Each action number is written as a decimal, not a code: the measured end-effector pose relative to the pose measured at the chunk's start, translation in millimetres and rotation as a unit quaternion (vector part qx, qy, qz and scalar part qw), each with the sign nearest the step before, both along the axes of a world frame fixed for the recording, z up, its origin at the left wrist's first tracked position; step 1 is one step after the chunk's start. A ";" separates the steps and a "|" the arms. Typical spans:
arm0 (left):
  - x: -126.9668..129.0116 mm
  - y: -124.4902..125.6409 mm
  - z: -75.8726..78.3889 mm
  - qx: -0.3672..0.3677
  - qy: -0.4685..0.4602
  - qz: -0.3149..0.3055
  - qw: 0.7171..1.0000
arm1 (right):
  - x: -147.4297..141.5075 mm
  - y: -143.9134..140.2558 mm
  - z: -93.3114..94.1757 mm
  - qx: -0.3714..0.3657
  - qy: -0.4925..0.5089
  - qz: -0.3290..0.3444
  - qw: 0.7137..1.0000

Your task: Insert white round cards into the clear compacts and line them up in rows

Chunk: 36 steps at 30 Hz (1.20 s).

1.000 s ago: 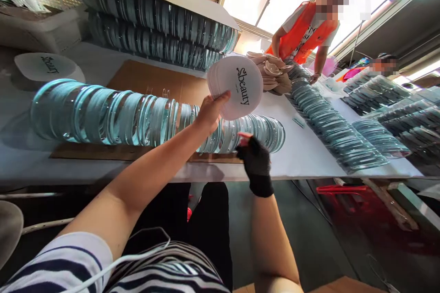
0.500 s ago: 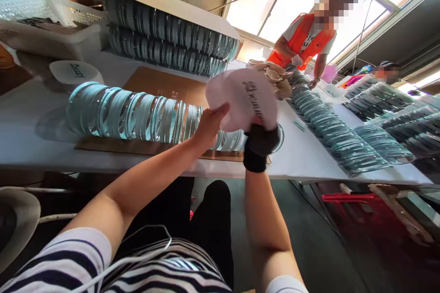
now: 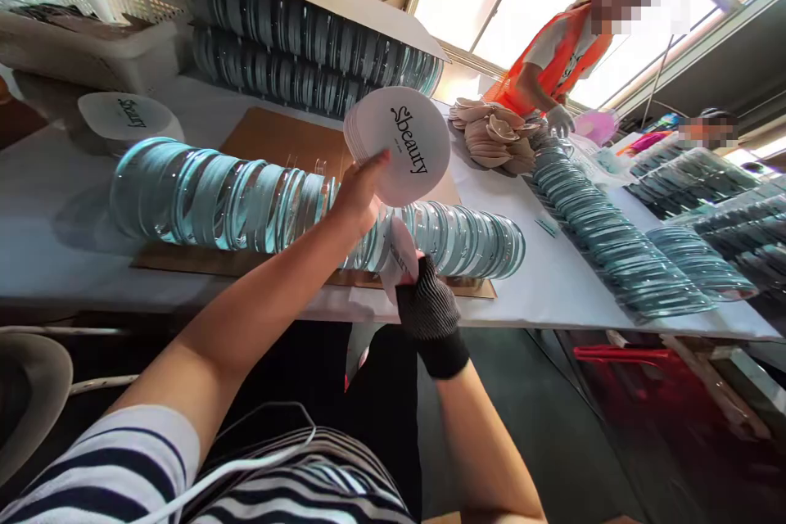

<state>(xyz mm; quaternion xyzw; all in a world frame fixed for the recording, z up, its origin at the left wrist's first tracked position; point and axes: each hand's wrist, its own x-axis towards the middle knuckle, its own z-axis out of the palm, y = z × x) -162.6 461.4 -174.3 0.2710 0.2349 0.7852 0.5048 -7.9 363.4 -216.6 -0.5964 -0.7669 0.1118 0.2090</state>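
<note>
A bare left hand (image 3: pixel 358 195) grips a fanned stack of round white cards (image 3: pixel 399 143) printed "Sbeauty", held upright above the near edge of a white table (image 3: pixel 553 278). The thumb presses on the front card; the fingers are hidden behind the stack.

Just below, the right hand (image 3: pixel 426 307), in a dark knit glove, pinches a single white card (image 3: pixel 398 255), seen nearly edge-on so its print is hard to read. This hand covers the card's lower part.

Behind both hands a long row of clear round lids (image 3: pixel 295 209) lies on brown cardboard (image 3: pixel 276 147). More clear lids (image 3: pixel 602 237) run along the right side. At the far side sits a pile of beige puffs (image 3: pixel 494 135), with a person in an orange vest (image 3: pixel 553 57) just behind it, cut off by the frame's top edge.
</note>
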 end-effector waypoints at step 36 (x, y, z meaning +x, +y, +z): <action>1.0 -12.7 -0.4 0.019 0.014 0.023 0.999 | 10.1 46.9 8.2 -0.014 0.295 0.049 0.954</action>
